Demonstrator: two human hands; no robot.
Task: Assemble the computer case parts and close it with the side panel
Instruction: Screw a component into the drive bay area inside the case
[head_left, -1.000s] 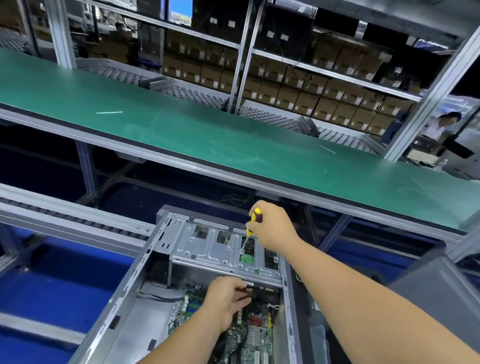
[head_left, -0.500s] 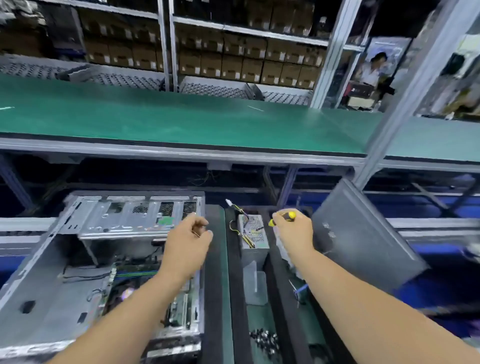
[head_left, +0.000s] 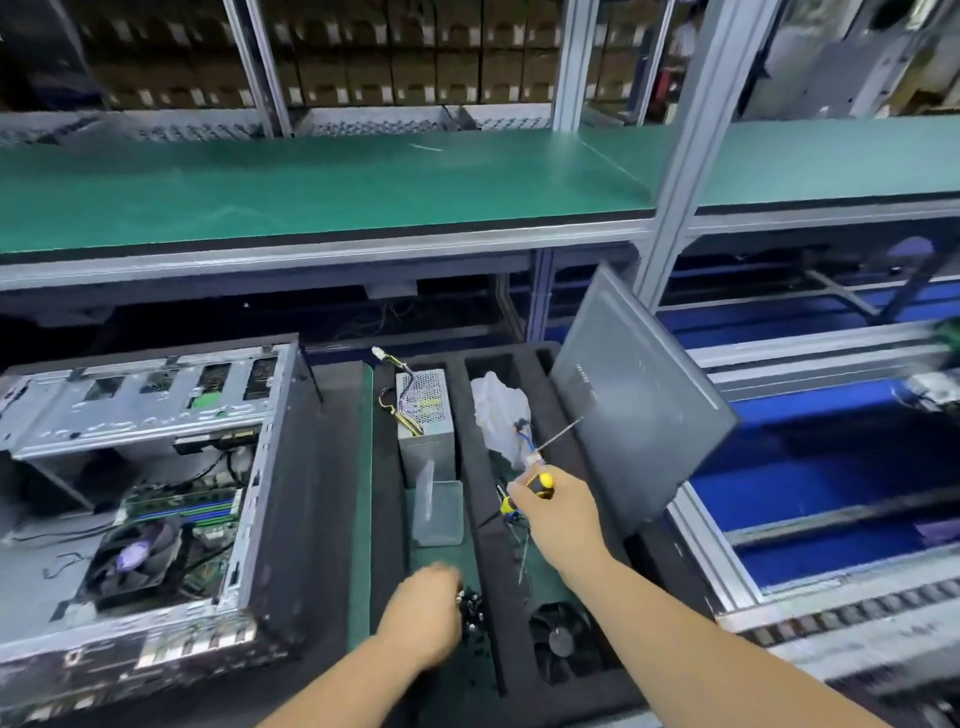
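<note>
Left hand fingers hidden, grip unclear, at tiny loose screws: pinch singly. Right hand grips screwdriver.

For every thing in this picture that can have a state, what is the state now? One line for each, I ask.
Grey metal computer case: lying on its side, open, no panel on it.
Dark grey side panel: off the case, leaning tilted at the tray's right.
Yellow-and-black screwdriver: gripped, shaft pointing up and right.
Right hand: holds the screwdriver.
Left hand: at the small black screws; grip unclear.
Silver power supply box: in the black foam tray, not installed.
</note>
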